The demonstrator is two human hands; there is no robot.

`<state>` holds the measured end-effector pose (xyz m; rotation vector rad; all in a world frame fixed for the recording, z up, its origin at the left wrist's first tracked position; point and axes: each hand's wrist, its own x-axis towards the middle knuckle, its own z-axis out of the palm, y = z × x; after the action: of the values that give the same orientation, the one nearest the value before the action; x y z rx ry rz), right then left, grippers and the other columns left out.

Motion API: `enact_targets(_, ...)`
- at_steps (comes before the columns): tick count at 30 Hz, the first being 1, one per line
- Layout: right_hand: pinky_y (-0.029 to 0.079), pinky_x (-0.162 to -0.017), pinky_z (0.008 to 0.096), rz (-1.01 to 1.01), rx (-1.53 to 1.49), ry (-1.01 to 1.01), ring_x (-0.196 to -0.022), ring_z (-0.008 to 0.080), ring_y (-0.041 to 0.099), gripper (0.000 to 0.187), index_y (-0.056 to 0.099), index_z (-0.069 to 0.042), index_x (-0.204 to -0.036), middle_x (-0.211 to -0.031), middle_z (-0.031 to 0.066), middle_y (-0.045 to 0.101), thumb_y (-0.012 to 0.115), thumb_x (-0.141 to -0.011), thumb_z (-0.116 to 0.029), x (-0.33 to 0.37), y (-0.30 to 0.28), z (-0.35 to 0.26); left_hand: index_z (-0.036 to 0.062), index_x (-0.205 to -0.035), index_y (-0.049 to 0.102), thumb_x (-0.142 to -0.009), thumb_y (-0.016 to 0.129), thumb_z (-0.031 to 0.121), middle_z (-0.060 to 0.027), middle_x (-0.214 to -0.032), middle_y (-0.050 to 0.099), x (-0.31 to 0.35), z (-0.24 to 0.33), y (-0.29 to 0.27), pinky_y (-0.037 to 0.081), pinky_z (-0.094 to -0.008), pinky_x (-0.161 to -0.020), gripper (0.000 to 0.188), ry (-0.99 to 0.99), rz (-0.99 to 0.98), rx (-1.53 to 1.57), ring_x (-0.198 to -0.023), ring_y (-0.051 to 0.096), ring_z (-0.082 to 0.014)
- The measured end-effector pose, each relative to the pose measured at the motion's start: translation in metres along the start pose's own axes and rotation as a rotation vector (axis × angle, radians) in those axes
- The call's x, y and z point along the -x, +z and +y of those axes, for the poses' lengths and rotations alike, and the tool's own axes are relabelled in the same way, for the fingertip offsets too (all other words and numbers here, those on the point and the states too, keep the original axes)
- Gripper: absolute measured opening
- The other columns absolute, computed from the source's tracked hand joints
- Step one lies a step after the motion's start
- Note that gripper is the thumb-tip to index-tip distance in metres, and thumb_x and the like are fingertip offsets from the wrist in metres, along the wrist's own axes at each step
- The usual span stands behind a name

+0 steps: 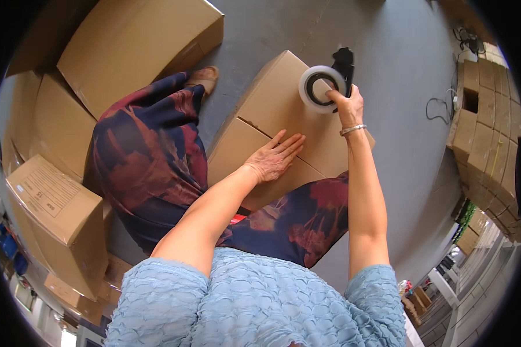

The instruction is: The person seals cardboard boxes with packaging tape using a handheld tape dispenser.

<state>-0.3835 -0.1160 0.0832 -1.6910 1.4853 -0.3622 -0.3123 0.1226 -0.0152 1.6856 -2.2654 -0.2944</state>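
Wearing light-blue top (260,289), facing carton (275,98)

Resting left hand (275,159) flat on carton's top, fingers extended, grasping nothing. Gripping tape dispenser (345,61) in right hand (349,107), fingers curled round it, at carton's far right edge; can't tell if touching. Have carton just ahead of torso, beside patterned legwear (150,156).

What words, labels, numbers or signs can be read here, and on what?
Printed carton at left: dark print on top; fine lines too small to read, larger marks not copied here.
Carton under the left hand: no visible print.
Tape dispenser: no readable text.
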Motion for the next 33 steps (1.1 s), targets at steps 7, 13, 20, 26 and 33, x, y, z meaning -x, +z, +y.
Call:
enact_targets(7, 0.05, -0.095, 0.0342, -0.44, 0.361, -0.125, -0.105, 0.0269, 0.066, 0.088, 0.048, 0.007, -0.14, -0.117, 0.0206, 0.067, 0.08, -0.065, -0.027, 0.04, 0.035, -0.101, 0.0048, -0.149, 0.047, -0.099, 0.044, 0.026, -0.0089, -0.167, 0.026, -0.015, -0.006, 0.028, 0.034, -0.041, -0.119, 0.055, -0.001, 0.083, 0.109, -0.154, 0.023, -0.0215)
enact_targets(13, 0.051, -0.093, 0.0388, -0.727, 0.629, -0.18, -0.101, 0.0333, 0.069, 0.082, 0.048, -0.001, -0.143, -0.11, 0.024, 0.069, 0.072, -0.07, -0.03, 0.047, 0.093, -0.16, 0.0006, -0.156, 0.031, -0.101, 0.032, 0.022, -0.0104, -0.168, 0.021, -0.028, 0.002, 0.037, 0.021, -0.0429, -0.124, 0.06, -0.016, 0.033, 0.134, -0.156, 0.019, -0.0197)
enact_targets(20, 0.054, -0.093, 0.0429, -0.881, 1.188, -0.291, -0.102, 0.0392, 0.069, 0.057, 0.073, -0.005, -0.116, -0.103, 0.0231, 0.073, 0.063, -0.075, -0.044, 0.042, 0.199, -0.2, 0.0014, -0.156, 0.031, -0.102, 0.03, 0.027, -0.0109, -0.169, 0.017, -0.029, 0.004, 0.025, 0.001, -0.0519, -0.128, 0.06, 0.041, -0.031, 0.021, -0.157, 0.011, -0.0233)
enact_targets(26, 0.056, -0.09, 0.0412, -1.031, 1.498, -0.176, -0.104, 0.0345, 0.071, 0.058, 0.074, -0.006, -0.117, -0.113, 0.0191, 0.073, 0.066, -0.077, -0.047, 0.023, 0.282, -0.187, -0.0019, -0.146, 0.047, -0.093, 0.041, 0.027, -0.0128, -0.161, 0.036, -0.026, 0.007, 0.038, 0.011, -0.0495, -0.129, 0.06, 0.018, 0.128, 0.019, -0.154, 0.023, -0.0248)
enact_targets(33, 0.053, -0.095, 0.0437, -1.126, 1.602, -0.03, -0.111, 0.036, 0.068, 0.057, 0.073, -0.006, -0.118, -0.123, 0.0201, 0.069, 0.064, -0.077, -0.045, 0.001, 0.311, -0.147, -0.0027, -0.152, 0.037, -0.094, 0.042, 0.029, -0.0139, -0.166, 0.025, -0.028, 0.004, 0.004, 0.003, -0.048, -0.129, 0.066, 0.09, -0.188, 0.135, -0.156, 0.016, -0.0267)
